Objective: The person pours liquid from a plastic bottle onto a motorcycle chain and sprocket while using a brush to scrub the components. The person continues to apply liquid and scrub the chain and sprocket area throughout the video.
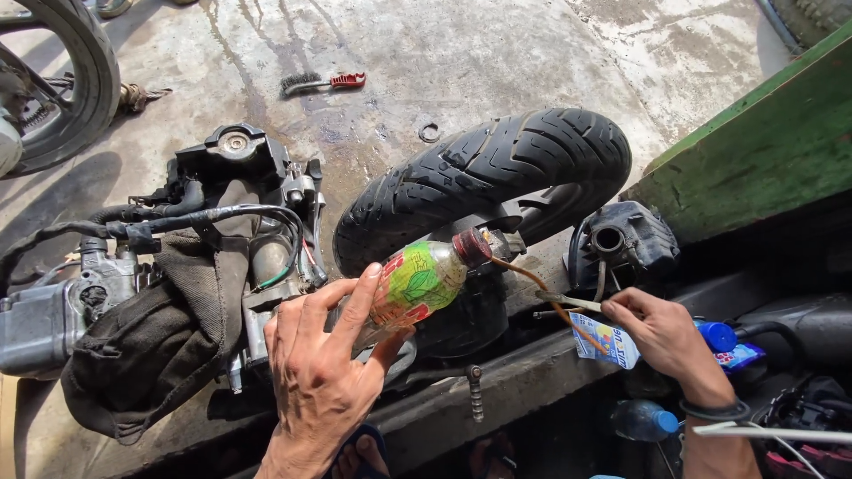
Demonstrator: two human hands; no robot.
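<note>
Everything out past my hands sits on a stained, wet-streaked concrete floor (pixel 497 53). Straight beyond my left hand lies a stripped scooter engine (pixel 222 231) with a dark rag (pixel 151 346) draped over it. Just past the bottle I hold, a black tyre (pixel 497 168) rests on the ground. Farther out from it I see 1 small metal ring (pixel 429 133) and 1 wire brush (pixel 321 83) with a red handle, well apart from my grip. Far off to my left stands another wheel (pixel 75 89).
</note>
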